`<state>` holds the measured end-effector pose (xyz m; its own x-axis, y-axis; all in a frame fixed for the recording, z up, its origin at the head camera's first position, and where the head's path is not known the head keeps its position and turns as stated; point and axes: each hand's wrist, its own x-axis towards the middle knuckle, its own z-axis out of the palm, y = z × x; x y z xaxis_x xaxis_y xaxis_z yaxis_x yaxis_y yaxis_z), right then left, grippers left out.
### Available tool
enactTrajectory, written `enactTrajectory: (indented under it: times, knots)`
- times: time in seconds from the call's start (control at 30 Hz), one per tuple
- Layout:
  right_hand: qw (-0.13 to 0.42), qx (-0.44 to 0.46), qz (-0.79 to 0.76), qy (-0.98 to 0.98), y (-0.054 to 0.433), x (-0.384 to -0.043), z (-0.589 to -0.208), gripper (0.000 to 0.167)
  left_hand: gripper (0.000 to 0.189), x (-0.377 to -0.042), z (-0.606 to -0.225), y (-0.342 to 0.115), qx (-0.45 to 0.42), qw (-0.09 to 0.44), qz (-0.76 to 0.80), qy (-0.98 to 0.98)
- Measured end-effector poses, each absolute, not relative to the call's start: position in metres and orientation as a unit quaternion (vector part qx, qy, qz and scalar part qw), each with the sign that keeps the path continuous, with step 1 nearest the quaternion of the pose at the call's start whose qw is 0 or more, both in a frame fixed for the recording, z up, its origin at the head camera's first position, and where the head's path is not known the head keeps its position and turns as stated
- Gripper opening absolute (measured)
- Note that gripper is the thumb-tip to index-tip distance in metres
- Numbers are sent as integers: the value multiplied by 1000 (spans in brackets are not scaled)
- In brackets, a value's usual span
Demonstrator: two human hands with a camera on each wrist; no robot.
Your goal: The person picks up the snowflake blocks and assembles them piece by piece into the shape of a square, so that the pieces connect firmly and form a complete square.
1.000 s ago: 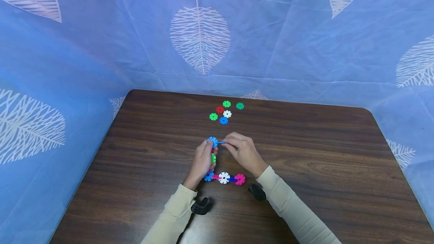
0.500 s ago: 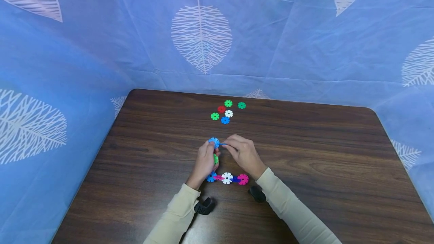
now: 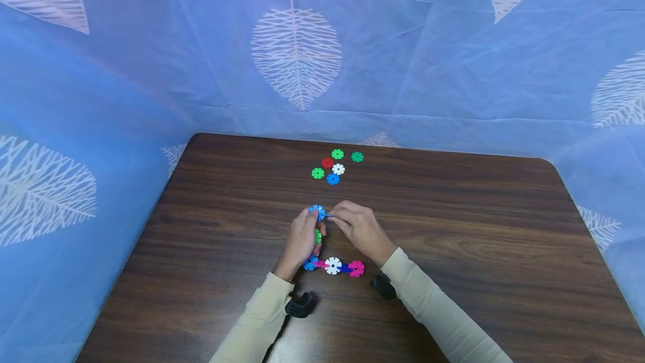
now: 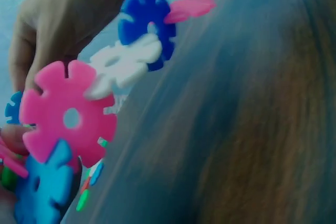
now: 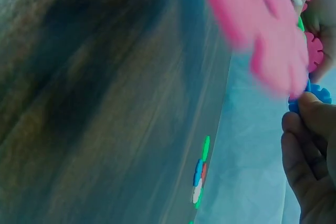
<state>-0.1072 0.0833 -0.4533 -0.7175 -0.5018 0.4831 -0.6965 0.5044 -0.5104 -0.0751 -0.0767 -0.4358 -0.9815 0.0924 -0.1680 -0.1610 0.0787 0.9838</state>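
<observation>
In the head view my left hand (image 3: 298,242) grips a chain of notched plastic discs slotted together, thumb on the light-blue disc (image 3: 318,212) at its far end. My right hand (image 3: 364,231) pinches another blue disc (image 3: 330,215), seen edge-on, right at the light-blue disc's right rim. A green disc (image 3: 318,236) shows beside the left fingers. Toward the person the chain turns right through a blue disc (image 3: 310,263), a white disc (image 3: 333,265) and a pink disc (image 3: 356,268). Part of the chain is hidden by the left hand. The right wrist view shows a blurred pink disc (image 5: 257,19) up close.
Loose discs lie near the table's far edge: two light-green, a dark-green disc (image 3: 357,157), a red disc (image 3: 327,162), a white disc (image 3: 339,169) and a blue disc (image 3: 333,179). Patterned blue cloth (image 3: 383,71) hangs behind the brown table (image 3: 478,228).
The edge-on blue disc in my right fingers has tilted slightly and sits a little closer to the light-blue disc. Both hands otherwise stay nearly in place; the view shifts slightly.
</observation>
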Motion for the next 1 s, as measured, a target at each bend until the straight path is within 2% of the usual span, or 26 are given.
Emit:
enactTrajectory:
  times: [0.3, 0.43, 0.57, 0.83, 1.0]
  knots:
    - [98, 355, 341, -865, 85, -111, -451, 14, 31, -75, -443, -79, 28, 57, 664, 745]
    - [73, 338, 361, -866, 86, -113, -450, 23, 28, -77, -445, -80, 20, 47, 682, 730]
    - [54, 309, 371, -874, 94, -118, -450, 28, 30, -79, -445, -82, 8, 43, 693, 720]
    - [54, 234, 347, -907, 104, -144, -464, 21, 34, -79, -444, -86, -9, 47, 685, 727]
    - [42, 178, 340, -922, 101, -162, -473, 20, 28, -79, -450, -88, -17, 38, 696, 717]
